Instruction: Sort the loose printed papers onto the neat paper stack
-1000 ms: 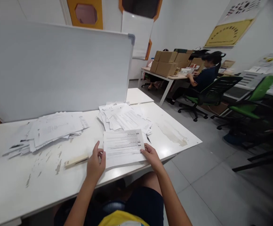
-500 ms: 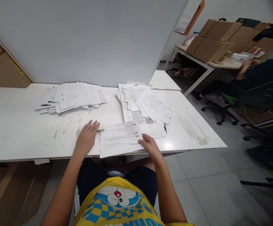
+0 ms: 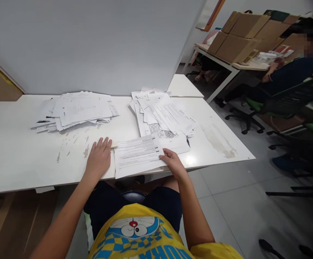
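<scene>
A printed sheet of paper (image 3: 137, 158) lies at the table's front edge, its lower side reaching slightly past the edge. My right hand (image 3: 172, 162) pinches its right edge between thumb and fingers. Left of the sheet, my left hand (image 3: 99, 156) rests palm down, fingers stretched out. A thin cream-coloured piece (image 3: 114, 145) sticks out beside its fingertips; the rest of it is hidden under the hand. Beyond the sheet is a messy paper pile (image 3: 167, 115), and a second paper pile (image 3: 79, 108) lies farther left.
The white table (image 3: 8, 144) meets a grey partition (image 3: 97, 46) at the back. Smudges mark its surface. At the right, a person (image 3: 294, 73) sits by another desk with cardboard boxes (image 3: 237, 46). An office chair (image 3: 280, 97) stands there. More cardboard (image 3: 0, 81) is at the left.
The camera view has shifted and tilted a little. Both hands keep nearly the same place on the sheet and table, with the right hand still pinching the sheet's edge.
</scene>
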A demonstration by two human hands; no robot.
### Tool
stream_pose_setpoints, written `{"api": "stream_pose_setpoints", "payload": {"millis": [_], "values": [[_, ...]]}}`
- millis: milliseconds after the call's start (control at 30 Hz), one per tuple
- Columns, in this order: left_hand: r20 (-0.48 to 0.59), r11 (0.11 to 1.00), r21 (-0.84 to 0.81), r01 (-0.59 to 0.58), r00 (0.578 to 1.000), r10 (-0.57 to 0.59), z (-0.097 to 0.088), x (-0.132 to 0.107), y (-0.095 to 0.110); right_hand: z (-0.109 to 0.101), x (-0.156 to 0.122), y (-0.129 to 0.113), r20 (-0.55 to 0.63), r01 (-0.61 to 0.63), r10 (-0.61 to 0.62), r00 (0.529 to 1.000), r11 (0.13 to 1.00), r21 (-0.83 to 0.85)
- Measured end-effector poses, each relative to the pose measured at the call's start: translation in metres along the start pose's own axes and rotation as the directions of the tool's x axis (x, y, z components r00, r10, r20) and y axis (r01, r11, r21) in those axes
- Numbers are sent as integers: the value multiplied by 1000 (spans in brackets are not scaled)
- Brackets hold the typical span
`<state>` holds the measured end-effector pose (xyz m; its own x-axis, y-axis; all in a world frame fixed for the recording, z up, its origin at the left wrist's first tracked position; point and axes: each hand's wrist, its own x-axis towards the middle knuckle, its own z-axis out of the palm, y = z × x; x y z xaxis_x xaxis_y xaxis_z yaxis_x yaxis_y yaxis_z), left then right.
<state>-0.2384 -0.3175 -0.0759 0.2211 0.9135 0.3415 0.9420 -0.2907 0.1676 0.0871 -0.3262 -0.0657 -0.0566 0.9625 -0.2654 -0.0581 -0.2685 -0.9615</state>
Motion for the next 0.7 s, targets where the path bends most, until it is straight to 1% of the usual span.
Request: {"api": "stream_pose_setpoints", "payload": {"millis": [133,233,333,367,400,467,500,533,567,600,633,667,700], "values": [[44,996,25,-87,995,85,-5,2,-5,3,1,-3,-11,15,-14,1000,999,28],[38,996,8,-88,995,88,-6,1,-8,4,-2,-1,-18,28,-27,999,999,36],[-1,997,-18,-77,997,77,-5,-1,-10,0,-7,4,-22,53,-52,998,997,49],[-17,996,-31,-79,997,78,-4,-2,-11,-1,-8,7,-53,64,-61,997,996,67],[-36,995,-47,-84,996,83,-3,-3,-12,-2,-7,9,-112,85,-74,991,992,95],[-90,992,-80,-94,992,86,-2,-5,-14,1,1,11,-277,155,-105,955,974,164],[-124,991,-98,-89,989,76,-1,-5,-15,6,9,10,-348,203,-129,929,962,185],[-159,990,-116,-75,986,56,-1,-4,-16,13,20,7,-387,249,-162,908,950,188],[-187,989,-135,-56,982,30,-1,-4,-18,24,33,3,-391,286,-202,898,944,167],[-202,987,-154,-34,979,2,-1,-3,-19,38,50,-4,-350,314,-259,900,943,112],[-202,985,-173,-12,979,-24,-1,-2,-20,54,68,-13,-282,331,-307,909,943,41],[-191,982,-188,8,981,-45,-1,0,-22,73,87,-23,-210,337,-344,915,939,-72],[-174,979,-201,24,983,-60,-1,1,-23,92,106,-34,-145,347,-381,913,913,-213]]}}
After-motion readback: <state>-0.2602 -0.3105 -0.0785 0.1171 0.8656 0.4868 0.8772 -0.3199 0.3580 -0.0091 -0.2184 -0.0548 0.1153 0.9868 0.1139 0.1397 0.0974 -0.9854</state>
